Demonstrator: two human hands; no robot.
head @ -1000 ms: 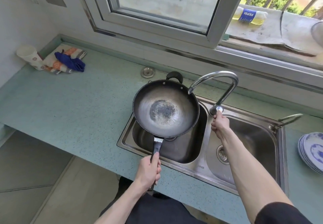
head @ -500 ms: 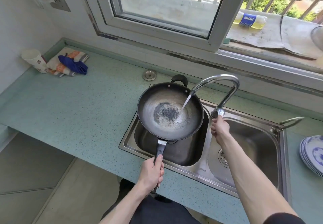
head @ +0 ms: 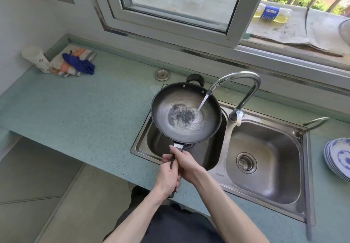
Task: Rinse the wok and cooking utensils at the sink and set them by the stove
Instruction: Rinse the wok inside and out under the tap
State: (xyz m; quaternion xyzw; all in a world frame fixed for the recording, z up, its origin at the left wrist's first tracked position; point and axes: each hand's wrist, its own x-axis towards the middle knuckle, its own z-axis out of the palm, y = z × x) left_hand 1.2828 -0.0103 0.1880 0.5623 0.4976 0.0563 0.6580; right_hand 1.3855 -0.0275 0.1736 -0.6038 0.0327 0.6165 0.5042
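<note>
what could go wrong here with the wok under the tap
1. Water from the faucet lands on the sloped side of the wok, which spans the left edge of the sink, so it could splash or spill onto the counter.
2. Both the left hand and the right hand grip the long handle; as the wok fills and gets heavier, it may tip forward.

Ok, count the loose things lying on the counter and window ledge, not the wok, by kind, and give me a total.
Paper cup: 1
Cloths: 2, one striped, one blue
Sink plug: 1
Stack of blue and white plates: 1, number of plates unclear
Bottle: 1
Total: 6
</note>
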